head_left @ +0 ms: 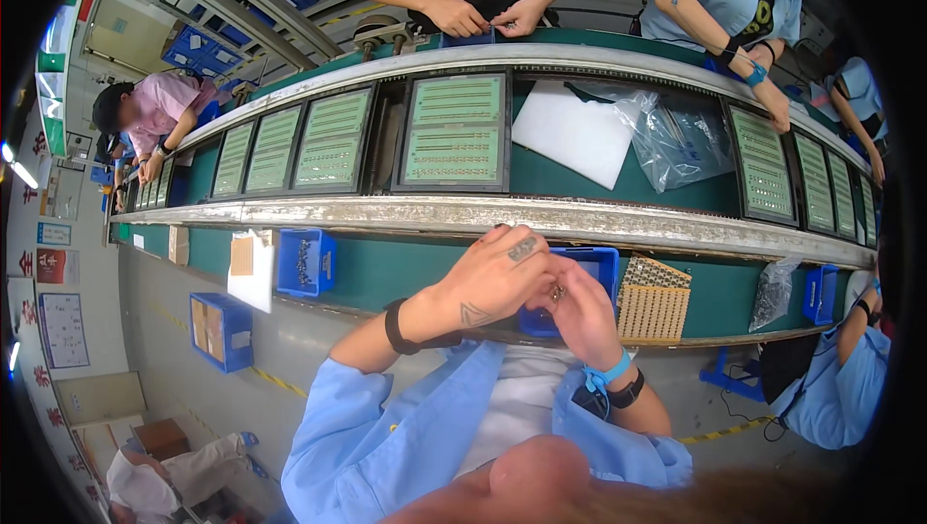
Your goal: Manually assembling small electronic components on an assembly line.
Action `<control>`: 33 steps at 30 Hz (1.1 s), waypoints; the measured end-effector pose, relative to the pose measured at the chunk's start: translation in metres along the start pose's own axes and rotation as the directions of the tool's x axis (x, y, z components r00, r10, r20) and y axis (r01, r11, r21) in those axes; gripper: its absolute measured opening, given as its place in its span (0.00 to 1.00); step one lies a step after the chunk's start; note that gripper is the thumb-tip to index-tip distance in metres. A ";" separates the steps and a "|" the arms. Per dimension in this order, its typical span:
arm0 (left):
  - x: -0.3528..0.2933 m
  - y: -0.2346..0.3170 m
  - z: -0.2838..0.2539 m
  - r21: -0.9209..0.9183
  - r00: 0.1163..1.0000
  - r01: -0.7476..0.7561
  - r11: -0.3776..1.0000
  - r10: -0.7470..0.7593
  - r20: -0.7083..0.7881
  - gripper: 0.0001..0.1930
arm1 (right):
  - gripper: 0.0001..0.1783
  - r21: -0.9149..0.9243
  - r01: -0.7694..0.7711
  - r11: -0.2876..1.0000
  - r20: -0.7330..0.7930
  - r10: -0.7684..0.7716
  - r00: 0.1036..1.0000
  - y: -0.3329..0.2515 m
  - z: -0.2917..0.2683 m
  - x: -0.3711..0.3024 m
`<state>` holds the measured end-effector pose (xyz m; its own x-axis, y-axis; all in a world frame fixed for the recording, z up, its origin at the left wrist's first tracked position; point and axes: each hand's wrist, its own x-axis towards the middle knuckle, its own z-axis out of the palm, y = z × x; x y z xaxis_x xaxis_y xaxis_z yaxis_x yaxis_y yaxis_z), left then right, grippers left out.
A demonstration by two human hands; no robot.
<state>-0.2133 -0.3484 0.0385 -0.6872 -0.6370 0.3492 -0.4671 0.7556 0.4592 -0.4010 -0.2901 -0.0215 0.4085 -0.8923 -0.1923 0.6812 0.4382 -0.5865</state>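
Note:
My left hand (504, 273) and my right hand (585, 316) meet in front of the conveyor, over a blue bin (603, 263). Small metallic parts (557, 294) show in the curled fingers of my right hand; their exact kind is too small to tell. The left fingers bend down toward them, their tips partly hidden, so what they pinch cannot be made out. Just right of the bin lies a tan tray (654, 302) with rows of small dark parts. Beyond my hands, green circuit board panels (454, 128) sit in black frames on the conveyor.
A metal rail (406, 211) runs between me and the panels. White foam (575, 133) and a clear plastic bag (681, 142) lie on the belt. Another blue bin (306, 261) with small parts stands to the left. Co-workers' hands (492, 18) are across the line.

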 end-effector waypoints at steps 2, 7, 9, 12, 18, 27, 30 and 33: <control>-0.003 -0.002 -0.006 -0.021 0.997 0.055 0.998 -0.056 -0.045 0.09 | 0.21 -0.114 -0.013 0.993 0.004 0.014 1.000 0.002 0.000 0.001; -0.011 -0.004 -0.005 -0.027 0.997 0.048 0.998 -0.050 -0.066 0.09 | 0.04 -0.077 -0.033 0.996 -0.103 0.025 0.994 0.002 0.012 0.003; -0.015 -0.006 -0.007 -0.066 0.998 0.050 0.997 -0.052 -0.023 0.07 | 0.03 -0.135 -0.034 0.990 -0.102 0.020 0.995 0.001 0.013 0.005; -0.019 -0.009 -0.009 -0.080 0.999 0.047 0.996 -0.048 -0.009 0.06 | 0.04 -0.168 -0.043 0.985 -0.112 0.025 0.993 0.001 0.015 0.005; -0.020 -0.021 -0.023 -0.041 1.000 -0.003 0.999 0.004 0.024 0.06 | 0.02 -0.244 -0.069 0.967 -0.113 0.042 0.993 0.002 0.016 0.010; -0.015 -0.164 -0.082 0.218 0.961 0.261 0.940 -0.231 -0.153 0.02 | 0.11 -0.269 -0.113 0.957 -0.091 0.092 0.992 0.002 0.021 0.009; -0.013 -0.182 -0.072 0.211 0.969 0.242 0.947 -0.225 -0.101 0.02 | 0.10 -0.282 -0.126 0.951 -0.096 0.103 0.990 0.001 0.022 0.008; -0.013 -0.184 -0.066 0.210 0.970 0.241 0.947 -0.228 -0.087 0.03 | 0.10 -0.296 -0.145 0.944 -0.089 0.123 0.988 0.000 0.021 0.007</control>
<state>-0.0814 -0.4895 0.0032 -0.5118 -0.8031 0.3050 -0.7252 0.5943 0.3478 -0.3851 -0.2935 -0.0063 0.4336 -0.8375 -0.3325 0.4043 0.5106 -0.7588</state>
